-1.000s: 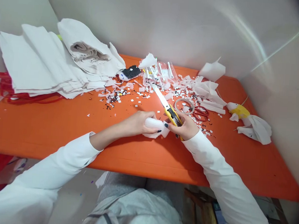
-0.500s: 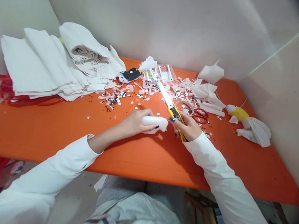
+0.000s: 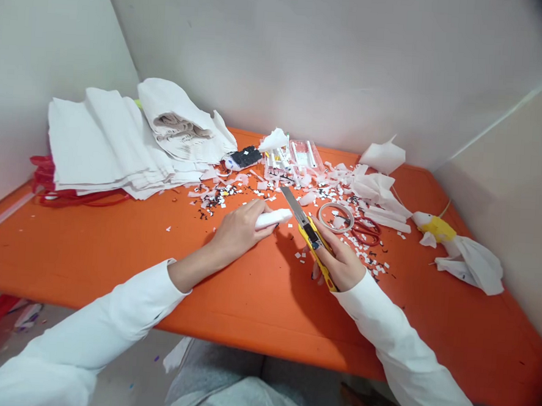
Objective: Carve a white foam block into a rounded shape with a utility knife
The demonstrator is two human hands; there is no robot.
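Note:
My left hand (image 3: 238,233) is closed round a white roll of paper (image 3: 274,217) that lies on the orange table (image 3: 112,242), its free end pointing right. My right hand (image 3: 338,262) grips a yellow utility knife (image 3: 312,239) by its handle. The long steel blade (image 3: 293,205) is out and points up and left, with its tip close beside the end of the roll. White sleeves cover both of my forearms.
A stack of white paper sheets (image 3: 113,144) lies at the back left over red strips (image 3: 69,195). White and black scraps (image 3: 235,191) litter the middle back. A tape ring (image 3: 337,217), red scissors (image 3: 365,231) and a white and yellow paper figure (image 3: 456,251) lie to the right. Walls close off the back and right.
My left hand has pushed the roll farther from me onto the table. The knife has drawn back to the right of the roll, its blade shorter. The view has tilted up.

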